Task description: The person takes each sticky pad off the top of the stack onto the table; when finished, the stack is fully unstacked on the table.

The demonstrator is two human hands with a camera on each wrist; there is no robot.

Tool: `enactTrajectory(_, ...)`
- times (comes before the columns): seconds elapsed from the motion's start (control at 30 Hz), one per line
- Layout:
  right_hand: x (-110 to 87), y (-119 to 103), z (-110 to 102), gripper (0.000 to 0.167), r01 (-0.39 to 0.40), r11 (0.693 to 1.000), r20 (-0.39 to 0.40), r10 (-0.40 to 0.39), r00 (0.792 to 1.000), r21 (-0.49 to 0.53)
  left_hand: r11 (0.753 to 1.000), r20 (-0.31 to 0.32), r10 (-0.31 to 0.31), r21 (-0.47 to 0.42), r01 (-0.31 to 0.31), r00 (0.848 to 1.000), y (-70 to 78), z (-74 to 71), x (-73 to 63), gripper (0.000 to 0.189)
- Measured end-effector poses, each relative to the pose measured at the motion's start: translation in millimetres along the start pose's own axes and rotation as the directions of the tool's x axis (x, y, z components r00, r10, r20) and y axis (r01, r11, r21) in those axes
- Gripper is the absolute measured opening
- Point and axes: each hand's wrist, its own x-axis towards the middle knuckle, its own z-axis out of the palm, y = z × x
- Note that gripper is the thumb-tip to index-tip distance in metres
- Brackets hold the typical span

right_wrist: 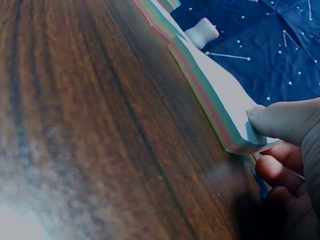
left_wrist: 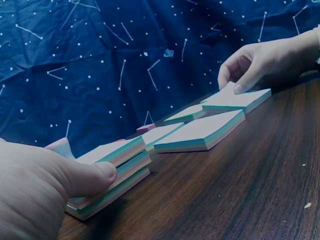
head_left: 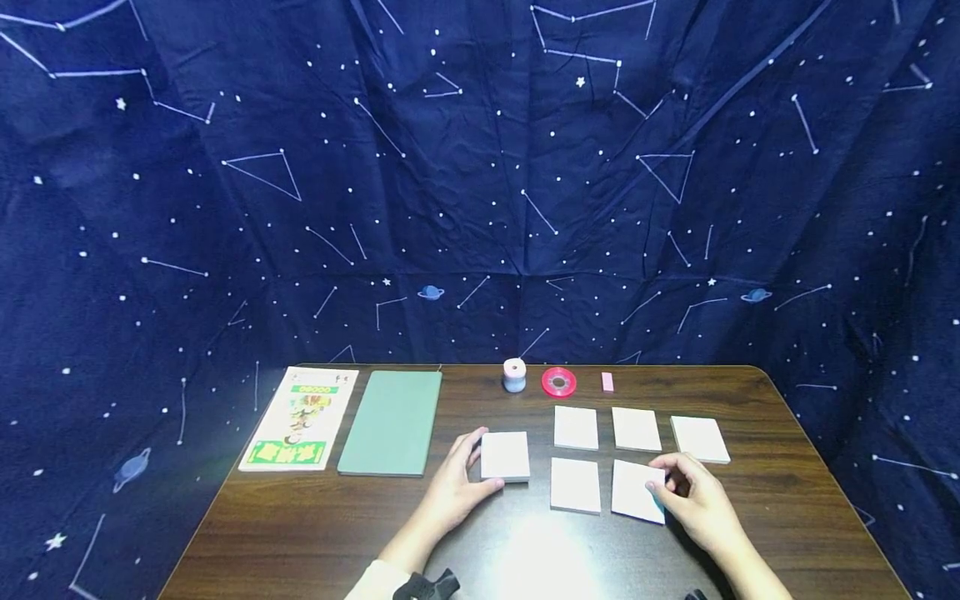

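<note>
In the lower centre of the head view, clamped between thumb and fingers of the left hand [head_left: 453,483], a stack of white-topped pads [head_left: 505,456] on a dark wood-grain tabletop [head_left: 300,533]. At lower right, pinched by its right edge between thumb and fingers of the right hand [head_left: 693,493], a single white-topped pad [head_left: 632,490], with bands of green, yellow, pink and blue along its side in the right wrist view. Just beside it, four loose pads [head_left: 576,427]: three in a row above, one to the left. At left on the tabletop, a booklet [head_left: 298,419] with yellow lettering on green bands, upside down and too small to read with certainty; next to it, a plain green notebook [head_left: 390,423] without readable lettering. Along the far edge, a white-and-blue spool [head_left: 514,375], a red ring-shaped reel [head_left: 558,382] and a small pink block [head_left: 607,382]. Behind, filling the upper frame, a navy curtain [head_left: 480,208] printed with stars, ringed planets and constellation lines. Cut off by the bottom edge, a pale sleeve [head_left: 377,582] and a black strap [head_left: 426,587]. Partly hidden behind the pads, the right hand's fingertips; hard to tell whether fully on the tabletop, the pinched pad.
</note>
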Motion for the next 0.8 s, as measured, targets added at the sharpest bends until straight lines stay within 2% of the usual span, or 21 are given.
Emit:
enactTrajectory(0.2, 6.4, -0.8, 1.3, 0.028, 0.008, 0.999, 0.025, -0.007, 1.0, -0.054, 1.0, -0.005, 0.011, -0.001, -0.011, 1.0, 3.6, -3.0, 2.4, 0.089)
enactTrajectory(0.43, 8.7, 0.9, 5.0, 0.03, 0.014, 0.998, 0.041, -0.011, 0.999, -0.067, 1.0, -0.011, -0.014, 0.027, 0.014, 1.0, 0.5, -4.6, 1.5, 0.09)
enactTrajectory(0.53, 7.0, 2.1, 4.5, 0.026, -0.008, 0.999, 0.049, 0.01, 0.999, -0.033, 0.999, -0.012, -0.017, 0.039, 0.017, 1.0, -2.0, -3.7, 0.7, 0.089)
enactTrajectory(0.7, 4.7, 5.7, -0.8, 0.017, -0.074, 0.994, 0.047, 0.071, 0.996, 0.081, 0.999, -0.003, -0.028, 0.035, 0.028, 1.0, -4.1, -1.2, -0.8, 0.09)
enactTrajectory(0.8, 4.2, 7.1, -4.1, 0.014, -0.079, 0.989, 0.026, 0.076, 0.997, 0.126, 0.999, 0.005, -0.018, 0.028, 0.018, 1.0, -2.7, 0.7, -0.2, 0.09)
